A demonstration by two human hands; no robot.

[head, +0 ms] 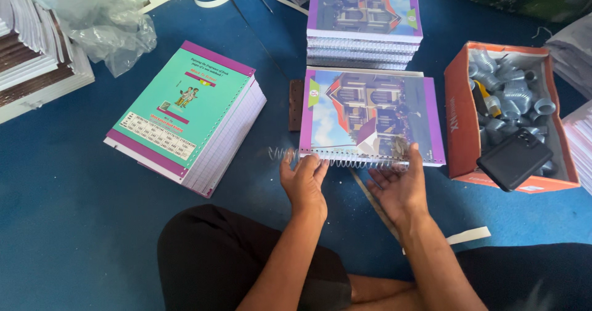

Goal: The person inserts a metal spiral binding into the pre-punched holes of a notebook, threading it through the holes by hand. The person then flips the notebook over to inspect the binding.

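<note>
Across the blue floor (55,225), a green notebook stack (185,114) lies left of centre and an orange box (461,126) of coils sits right. At centre, a purple-edged notebook (370,117) lies flat. Both hands meet its wire spiral (345,160): left hand (303,181) pinching it, right hand (401,184) with fingers spread, thumb on the cover.
</note>
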